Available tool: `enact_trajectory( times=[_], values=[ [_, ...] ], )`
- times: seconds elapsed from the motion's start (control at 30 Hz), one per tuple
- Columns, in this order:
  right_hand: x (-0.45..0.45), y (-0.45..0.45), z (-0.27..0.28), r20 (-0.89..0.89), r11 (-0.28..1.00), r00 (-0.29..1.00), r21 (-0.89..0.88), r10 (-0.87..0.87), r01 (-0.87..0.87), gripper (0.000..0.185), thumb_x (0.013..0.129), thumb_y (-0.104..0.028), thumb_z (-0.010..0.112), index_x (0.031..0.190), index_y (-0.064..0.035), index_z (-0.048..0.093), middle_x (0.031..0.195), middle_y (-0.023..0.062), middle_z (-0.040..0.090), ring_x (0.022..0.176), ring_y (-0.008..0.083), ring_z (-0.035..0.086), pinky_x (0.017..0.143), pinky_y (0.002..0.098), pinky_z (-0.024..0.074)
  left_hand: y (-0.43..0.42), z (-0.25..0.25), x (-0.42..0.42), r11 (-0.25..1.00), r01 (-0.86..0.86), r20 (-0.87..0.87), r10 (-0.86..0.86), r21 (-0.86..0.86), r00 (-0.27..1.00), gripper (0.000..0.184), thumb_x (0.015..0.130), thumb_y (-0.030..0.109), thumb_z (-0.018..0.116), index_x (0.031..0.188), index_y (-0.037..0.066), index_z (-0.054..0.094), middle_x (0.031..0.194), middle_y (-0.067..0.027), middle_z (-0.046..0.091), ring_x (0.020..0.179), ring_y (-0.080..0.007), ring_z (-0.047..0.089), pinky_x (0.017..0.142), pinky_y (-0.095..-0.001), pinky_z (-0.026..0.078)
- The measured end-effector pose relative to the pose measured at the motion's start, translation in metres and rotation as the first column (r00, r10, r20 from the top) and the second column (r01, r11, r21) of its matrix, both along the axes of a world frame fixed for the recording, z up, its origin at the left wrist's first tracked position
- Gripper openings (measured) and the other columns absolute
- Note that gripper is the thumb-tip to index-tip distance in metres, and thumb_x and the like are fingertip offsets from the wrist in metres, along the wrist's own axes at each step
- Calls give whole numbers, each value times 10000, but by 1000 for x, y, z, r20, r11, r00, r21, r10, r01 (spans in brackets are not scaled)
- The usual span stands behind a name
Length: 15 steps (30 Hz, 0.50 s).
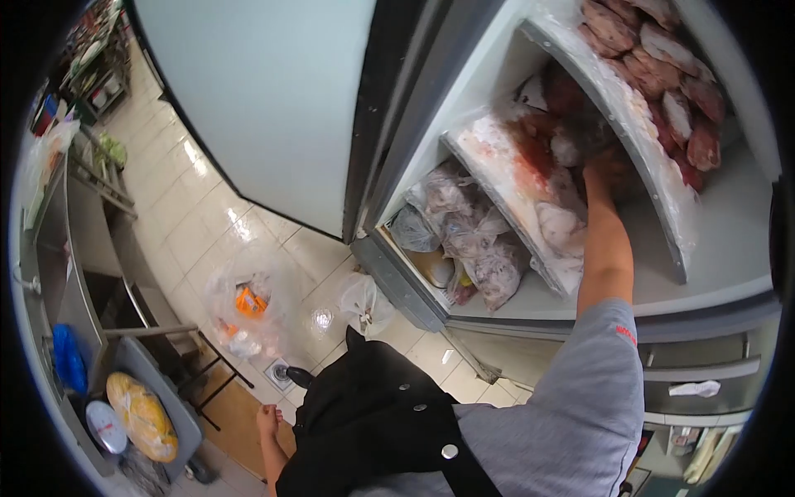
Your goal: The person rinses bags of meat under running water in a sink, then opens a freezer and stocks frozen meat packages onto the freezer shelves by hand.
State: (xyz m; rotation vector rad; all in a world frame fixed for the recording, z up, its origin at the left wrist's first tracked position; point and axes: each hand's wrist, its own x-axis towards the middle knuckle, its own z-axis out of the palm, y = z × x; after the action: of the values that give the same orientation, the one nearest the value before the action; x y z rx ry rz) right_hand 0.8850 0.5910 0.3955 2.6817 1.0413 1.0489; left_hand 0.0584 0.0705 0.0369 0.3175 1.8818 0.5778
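Observation:
My right arm reaches into an open upright freezer, over the frosted middle shelf. On that shelf my right hand is in shadow beside dark, frosty packs; its fingers cannot be made out. Red stains mark the ice there, and a white frosted bag lies below my wrist. My left hand hangs low by my side with its fingers curled in, and nothing shows in it. The upper shelf bears several reddish pieces of frozen meat.
Bagged goods fill the freezer's bottom. Its door stands wide open at left. On the tiled floor are a clear bag with orange contents and a white bag. A grey tray with a yellow package is at lower left.

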Motion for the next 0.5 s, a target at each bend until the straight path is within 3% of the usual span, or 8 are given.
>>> enact_trajectory(
  times=[0.1, 0.23, 0.3, 0.33, 0.4, 0.43, 0.47, 0.5],
  values=[
    [-27, 14, 18, 1, 959, 973, -171, -231, 227, 833, 804, -466, 513, 1419, -164, 38, 1426, 253, 41, 1222, 576, 98, 878, 718, 204, -2, 4, 13, 991, -66, 0, 66, 115, 998, 101, 862, 91, 512, 899, 2, 541, 703, -108, 595, 528, -146, 557, 448, -248, 441],
    [-57, -3, 50, -239, 956, 932, -176, -271, 233, 803, 801, -463, 541, 1411, -146, 125, 1443, 157, 134, 1240, 523, 171, 941, 656, 215, -19, 1, 13, 994, -39, 39, 35, 105, 999, 107, 854, 103, 515, 876, 2, 544, 696, -103, 595, 521, -151, 563, 453, -260, 458],
    [-78, -22, 69, -427, 989, 898, -52, 106, -142, 742, 797, -439, 578, 1380, -130, 236, 1393, 147, 264, 1201, 413, 326, 934, 524, 328, -33, -6, 9, 997, -50, 67, 46, 59, 997, 107, 849, 99, 513, 859, -4, 539, 689, -105, 594, 505, -158, 559, 437, -270, 459],
    [-85, -30, 75, -584, 958, 773, 34, 250, -284, 713, 797, -427, 592, 1363, -118, 288, 1362, 151, 328, 1177, 356, 398, 922, 457, 381, -41, -9, 5, 998, -58, 89, 56, 11, 994, 108, 845, 95, 511, 842, -10, 534, 683, -106, 593, 490, -165, 556, 420, -279, 459],
    [-133, -67, 92, -889, 859, 114, 386, 444, -338, 662, 816, -408, 586, 1332, -73, 341, 1296, 172, 418, 1130, 280, 474, 861, 376, 443, -55, -1, -9, 997, 78, 70, -78, -3, 994, 107, 842, 88, 503, 826, -16, 527, 673, -107, 590, 479, -170, 553, 404, -284, 456],
    [-199, -102, 106, -797, 769, -273, 597, 538, -228, 643, 829, -400, 574, 1320, -49, 353, 1274, 170, 445, 1117, 264, 487, 830, 360, 460, -53, -1, -16, 978, 208, 48, -207, -16, 977, 108, 840, 80, 496, 810, -21, 520, 662, -107, 587, 467, -175, 549, 389, -289, 453],
    [-233, -124, 111, -707, 661, -517, 682, 483, -313, 616, 854, -381, 548, 1310, -18, 350, 1245, 154, 480, 1098, 262, 503, 835, 367, 461, -46, -4, -23, 975, 224, 49, -224, 6, 973, 108, 840, 80, 496, 810, -21, 520, 662, -107, 587, 467, -175, 549, 389, -289, 453],
    [-271, -153, 109, -614, 538, -639, 767, 463, -348, 610, 852, -389, 544, 1309, -31, 355, 1245, 158, 480, 1080, 280, 514, 834, 382, 465, -39, -6, -29, 975, 218, 54, -220, 38, 974, 103, 836, 78, 502, 808, -19, 520, 661, -105, 586, 471, -174, 551, 394, -285, 454]
  ],
)
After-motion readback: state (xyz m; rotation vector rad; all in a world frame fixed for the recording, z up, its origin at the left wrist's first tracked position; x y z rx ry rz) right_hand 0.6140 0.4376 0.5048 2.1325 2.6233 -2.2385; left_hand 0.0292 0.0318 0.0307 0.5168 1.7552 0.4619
